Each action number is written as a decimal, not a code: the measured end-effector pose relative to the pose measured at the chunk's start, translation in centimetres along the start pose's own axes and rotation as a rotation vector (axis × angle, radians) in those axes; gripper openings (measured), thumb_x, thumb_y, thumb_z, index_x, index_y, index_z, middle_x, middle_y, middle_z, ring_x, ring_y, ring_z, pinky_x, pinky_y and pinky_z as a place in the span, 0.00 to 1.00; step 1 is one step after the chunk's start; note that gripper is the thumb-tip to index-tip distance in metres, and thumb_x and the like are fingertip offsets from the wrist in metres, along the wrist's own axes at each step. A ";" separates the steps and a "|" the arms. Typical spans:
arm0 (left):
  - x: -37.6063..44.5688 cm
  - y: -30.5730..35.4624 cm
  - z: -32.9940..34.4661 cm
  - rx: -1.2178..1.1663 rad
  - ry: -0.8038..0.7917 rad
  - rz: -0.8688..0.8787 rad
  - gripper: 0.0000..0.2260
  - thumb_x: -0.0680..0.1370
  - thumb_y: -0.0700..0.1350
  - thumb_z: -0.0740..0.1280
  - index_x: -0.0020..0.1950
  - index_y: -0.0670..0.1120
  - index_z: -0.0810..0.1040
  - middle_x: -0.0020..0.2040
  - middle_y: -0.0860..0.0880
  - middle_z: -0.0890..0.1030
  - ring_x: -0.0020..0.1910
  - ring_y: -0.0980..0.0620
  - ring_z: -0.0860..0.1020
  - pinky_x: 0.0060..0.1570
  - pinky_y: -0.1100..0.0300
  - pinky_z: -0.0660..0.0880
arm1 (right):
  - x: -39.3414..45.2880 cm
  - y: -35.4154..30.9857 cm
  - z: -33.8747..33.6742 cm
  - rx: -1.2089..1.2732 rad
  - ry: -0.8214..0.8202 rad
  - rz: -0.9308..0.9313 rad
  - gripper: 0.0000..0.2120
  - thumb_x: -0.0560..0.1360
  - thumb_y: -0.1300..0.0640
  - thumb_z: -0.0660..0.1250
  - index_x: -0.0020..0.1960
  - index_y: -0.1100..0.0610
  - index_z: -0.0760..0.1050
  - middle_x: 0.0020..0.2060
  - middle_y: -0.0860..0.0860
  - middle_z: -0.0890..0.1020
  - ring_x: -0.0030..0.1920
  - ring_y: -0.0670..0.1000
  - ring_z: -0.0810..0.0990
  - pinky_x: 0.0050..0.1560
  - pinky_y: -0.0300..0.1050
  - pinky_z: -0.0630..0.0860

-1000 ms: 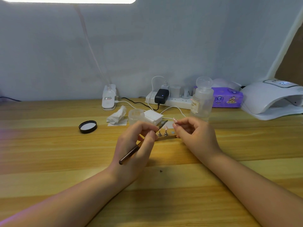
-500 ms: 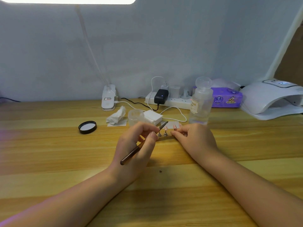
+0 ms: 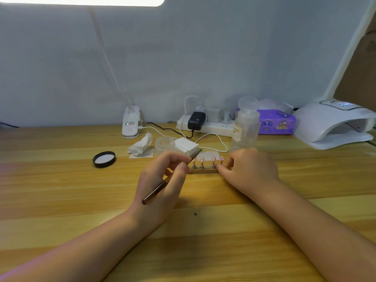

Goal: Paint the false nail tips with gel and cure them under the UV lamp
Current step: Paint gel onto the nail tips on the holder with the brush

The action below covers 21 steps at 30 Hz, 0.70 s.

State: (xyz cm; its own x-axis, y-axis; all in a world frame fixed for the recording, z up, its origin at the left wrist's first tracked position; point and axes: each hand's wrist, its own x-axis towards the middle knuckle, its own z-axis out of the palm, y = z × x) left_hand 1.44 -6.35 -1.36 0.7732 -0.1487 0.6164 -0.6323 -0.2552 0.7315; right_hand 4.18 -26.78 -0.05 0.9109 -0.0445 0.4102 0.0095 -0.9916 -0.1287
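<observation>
Head view, looking down: the left hand (image 3: 162, 180) holds a slim dark brown gel brush (image 3: 168, 179) pen-fashion, thumb and fingers curled round the shaft. Its bristle end points toward one o'clock, just over the leftmost of four pink false nail tips on small metal stands (image 3: 207, 162). That angle probably keeps the wrist low and steady for fine strokes.

These stands sit in a row on a narrow wooden strip (image 3: 203, 171) at the centre. The right hand (image 3: 249, 171) has its fingers curled against the strip's right end and the rightmost stand, apparently to hold the row in place; whether it truly pinches anything I cannot tell.

At two o'clock from the strip, well apart, a white domed UV lamp (image 3: 333, 127) faces the person with its mouth open, within reach for curing.

A pale wooden plank table (image 3: 61, 200) carries a black round lid (image 3: 104, 159) at nine o'clock. Nearer the wall are a crumpled white tissue (image 3: 141, 146), a clear plastic jar (image 3: 164, 144), a clear pump bottle (image 3: 245, 127) and a white power strip (image 3: 213, 127). Behind runs a pale blue-grey wall (image 3: 183, 58).
</observation>
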 end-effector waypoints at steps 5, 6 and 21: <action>0.0 0.0 0.0 -0.008 0.004 0.000 0.08 0.75 0.52 0.61 0.49 0.56 0.78 0.44 0.57 0.83 0.47 0.55 0.80 0.46 0.64 0.74 | 0.3 0.6 0.4 0.074 -0.130 0.060 0.22 0.75 0.35 0.60 0.48 0.51 0.82 0.41 0.50 0.82 0.44 0.52 0.79 0.41 0.45 0.77; 0.1 -0.1 0.0 -0.011 0.004 -0.002 0.08 0.75 0.52 0.61 0.49 0.56 0.78 0.44 0.57 0.83 0.47 0.55 0.80 0.46 0.64 0.75 | 0.3 0.7 0.6 0.123 -0.142 0.063 0.21 0.75 0.36 0.60 0.49 0.50 0.83 0.41 0.49 0.83 0.44 0.52 0.79 0.41 0.45 0.77; 0.0 -0.1 0.1 -0.015 0.006 -0.009 0.07 0.75 0.53 0.61 0.49 0.58 0.78 0.44 0.57 0.82 0.46 0.55 0.80 0.44 0.62 0.76 | -0.1 0.1 1.9 0.348 -0.078 0.027 0.14 0.73 0.37 0.66 0.53 0.43 0.81 0.28 0.41 0.74 0.35 0.44 0.72 0.30 0.40 0.61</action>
State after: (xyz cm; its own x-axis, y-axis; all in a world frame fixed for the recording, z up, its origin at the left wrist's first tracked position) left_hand 1.51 -6.38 -1.48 0.7787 -0.1402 0.6116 -0.6259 -0.2426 0.7412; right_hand 4.85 -26.63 -1.78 0.9413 -0.0474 0.3342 0.1129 -0.8889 -0.4440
